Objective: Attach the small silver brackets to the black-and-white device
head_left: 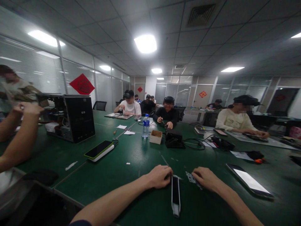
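My left hand (161, 176) has its fingers curled at the upper left end of a long, narrow device with a white frame and a black face (175, 193). The device lies lengthwise, its lower end toward me; my fingertips are partly hidden. To its right, my right hand (206, 178) is closed on a small metal plate with holes (191, 177). Part of the plate is covered by my fingers. Both hands rest low, close to the green tabletop (141, 204).
A large phone (250, 181) lies right, and a green-edged phone (98, 150) on a white block lies left. Ahead are a water bottle (145, 127), a small box (155, 137) and a black case (174, 138). An opened computer tower (80, 119) stands left; people sit around.
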Motion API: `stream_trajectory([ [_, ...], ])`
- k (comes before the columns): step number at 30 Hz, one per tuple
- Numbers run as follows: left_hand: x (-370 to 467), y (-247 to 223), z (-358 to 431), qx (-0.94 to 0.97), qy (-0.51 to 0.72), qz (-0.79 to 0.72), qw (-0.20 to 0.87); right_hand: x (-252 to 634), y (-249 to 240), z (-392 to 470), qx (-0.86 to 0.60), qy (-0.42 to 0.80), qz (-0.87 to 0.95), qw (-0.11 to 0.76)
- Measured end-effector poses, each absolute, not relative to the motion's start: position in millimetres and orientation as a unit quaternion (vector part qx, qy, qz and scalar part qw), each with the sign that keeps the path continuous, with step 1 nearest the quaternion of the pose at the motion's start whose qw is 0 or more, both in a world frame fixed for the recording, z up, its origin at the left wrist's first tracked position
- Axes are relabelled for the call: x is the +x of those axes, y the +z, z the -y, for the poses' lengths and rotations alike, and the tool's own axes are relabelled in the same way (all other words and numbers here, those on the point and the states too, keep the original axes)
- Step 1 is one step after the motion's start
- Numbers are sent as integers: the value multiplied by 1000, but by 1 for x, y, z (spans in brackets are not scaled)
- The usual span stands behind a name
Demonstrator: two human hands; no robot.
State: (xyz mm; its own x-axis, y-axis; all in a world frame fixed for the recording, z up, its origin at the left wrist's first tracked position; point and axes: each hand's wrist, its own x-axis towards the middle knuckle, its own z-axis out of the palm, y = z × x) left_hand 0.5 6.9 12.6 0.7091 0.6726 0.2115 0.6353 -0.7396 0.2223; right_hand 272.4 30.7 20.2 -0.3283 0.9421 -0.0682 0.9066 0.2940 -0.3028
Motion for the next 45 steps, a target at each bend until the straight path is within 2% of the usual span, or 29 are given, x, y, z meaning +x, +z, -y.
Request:
stream_trajectory([
  [10,1,10,-8,919,141,-361,74,294,8,-48,-528,125,834,98],
  [17,2,9,-9,922,149,-353,60,305,-3,-60,-513,108,848,79],
  [27,2,15,-6,912,134,-375,95,305,4,-58,-501,103,857,61],
  [39,3,5,-15,916,174,-351,89,297,16,-46,-514,88,850,76],
  [45,4,3,-17,918,178,-346,79,294,20,-45,-551,83,829,49],
])
